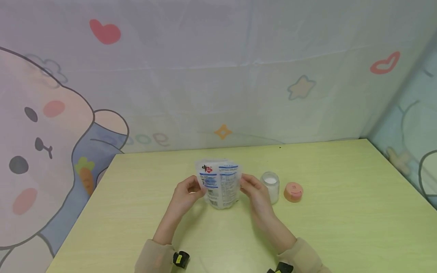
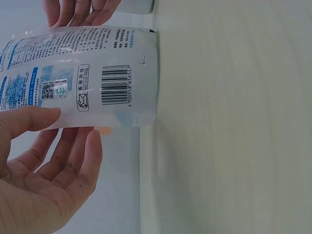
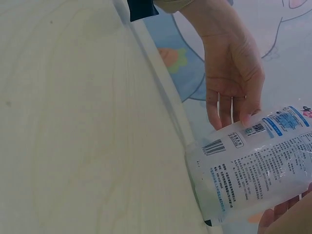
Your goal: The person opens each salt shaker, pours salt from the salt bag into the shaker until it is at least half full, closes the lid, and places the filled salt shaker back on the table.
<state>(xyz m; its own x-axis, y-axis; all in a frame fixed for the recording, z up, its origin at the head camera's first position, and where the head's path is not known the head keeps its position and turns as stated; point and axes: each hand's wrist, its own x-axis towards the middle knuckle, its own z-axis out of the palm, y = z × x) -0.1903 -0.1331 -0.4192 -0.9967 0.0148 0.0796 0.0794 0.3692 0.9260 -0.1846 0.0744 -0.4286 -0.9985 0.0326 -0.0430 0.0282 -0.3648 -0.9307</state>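
Note:
A white plastic pouch (image 1: 222,185) stands upright on the table, its back with blue headings, fine print and a barcode turned toward me. My left hand (image 1: 186,195) holds its left edge, thumb in front and fingers behind, as the left wrist view shows. At the right edge, my right hand (image 1: 257,195) grips the pouch; in the right wrist view that hand (image 3: 287,214) is mostly hidden behind the pouch and a sleeve. Just right of my right hand, a lidless glass jar (image 1: 271,193) contains something white. Beside the jar lies a round pink-orange cap (image 1: 293,192).
The pale yellow-green wooden table (image 1: 341,212) runs back to a hanging cloth (image 1: 205,76) printed with a cartoon animal, hearts and stars. Another printed cloth (image 1: 413,113) hangs along the right side. Each sleeve cuff has a black band (image 1: 181,259) near it.

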